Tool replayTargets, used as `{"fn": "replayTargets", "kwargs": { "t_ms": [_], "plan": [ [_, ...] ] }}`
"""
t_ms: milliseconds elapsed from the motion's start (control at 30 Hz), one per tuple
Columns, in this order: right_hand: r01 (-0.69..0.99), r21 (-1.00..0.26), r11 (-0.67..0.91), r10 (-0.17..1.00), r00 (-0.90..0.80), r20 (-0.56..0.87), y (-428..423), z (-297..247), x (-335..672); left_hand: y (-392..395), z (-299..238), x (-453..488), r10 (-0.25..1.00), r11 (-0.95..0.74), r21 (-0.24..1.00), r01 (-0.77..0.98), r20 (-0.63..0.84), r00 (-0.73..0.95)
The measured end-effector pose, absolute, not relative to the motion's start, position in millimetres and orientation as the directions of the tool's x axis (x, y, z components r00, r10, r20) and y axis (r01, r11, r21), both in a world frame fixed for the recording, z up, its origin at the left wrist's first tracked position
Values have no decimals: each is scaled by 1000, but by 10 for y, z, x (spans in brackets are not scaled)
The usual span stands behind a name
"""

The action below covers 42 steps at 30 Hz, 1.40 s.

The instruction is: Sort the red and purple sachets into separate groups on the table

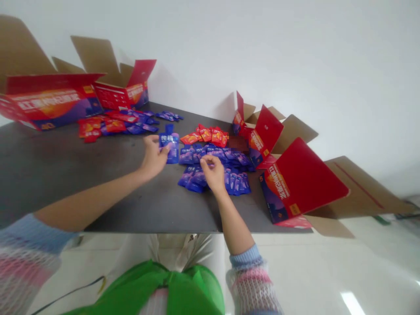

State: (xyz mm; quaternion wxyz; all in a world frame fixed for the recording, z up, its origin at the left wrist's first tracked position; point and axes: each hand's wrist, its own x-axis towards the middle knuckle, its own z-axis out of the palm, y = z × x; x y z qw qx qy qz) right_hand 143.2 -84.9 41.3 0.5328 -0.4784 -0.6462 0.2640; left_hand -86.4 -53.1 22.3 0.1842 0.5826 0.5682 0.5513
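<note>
My left hand (pixel 154 157) grips the edge of a blue spouted sachet (pixel 169 146), which stands upright above the dark tabletop (pixel 55 170). My right hand (pixel 213 173) curls over a loose heap of blue sachets (pixel 210 177), its fingertips down among them. Whether those fingers grip one sachet is hidden. Just beyond the heap lie red sachets (pixel 205 135).
Open red printed cardboard cartons (pixel 52 100) stand at the far left, with more scattered red and blue sachets (pixel 118 126) in front. Further open cartons (pixel 295 179) crowd the table's right side. A white wall rises behind, and the near table edge drops to a pale floor.
</note>
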Motion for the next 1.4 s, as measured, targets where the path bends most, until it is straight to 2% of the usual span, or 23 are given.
{"fn": "replayTargets", "kwargs": {
  "t_ms": [100,200,333,500,600,700,767,867,967,1067,1167,1267,1400],
  "plan": [
    [216,-912,349,934,2,358,-829,384,1386,-740,252,-255,853,-402,837,371,490,-179],
    [176,-906,386,922,-34,386,-843,372,1359,-873,213,72,840,-423,795,435,524,-141],
    [325,-852,411,901,-2,434,-868,305,1348,-901,90,207,837,-384,767,514,524,-157],
    [525,-782,337,891,90,444,-844,223,1359,-927,10,162,837,-429,803,415,526,-152],
    [605,-718,344,895,21,446,-837,270,1404,-899,35,49,891,-372,878,300,429,-149],
    [683,-633,364,909,-114,401,-851,350,1451,-790,74,-112,972,-193,975,109,205,-112],
    [713,-584,388,911,-201,359,-871,380,1452,-722,101,-234,990,-134,991,-11,133,-45],
    [723,-532,441,895,-307,324,-912,371,1401,-698,160,-407,969,-227,974,-22,228,94],
    [726,-503,468,883,-363,298,-961,339,1335,-752,235,-501,918,-379,917,126,355,178],
    [705,-533,469,883,-387,265,-1005,348,1304,-807,259,-500,873,-473,837,277,488,17],
    [680,-544,493,867,-440,235,-1033,383,1300,-823,187,-472,833,-482,831,276,533,-150],
    [649,-569,505,856,-463,231,-1043,396,1289,-800,66,-477,801,-506,826,248,557,-220],
    [645,-609,462,884,-393,254,-1065,406,1262,-763,-33,-486,748,-541,776,324,620,-235]
  ]
}}
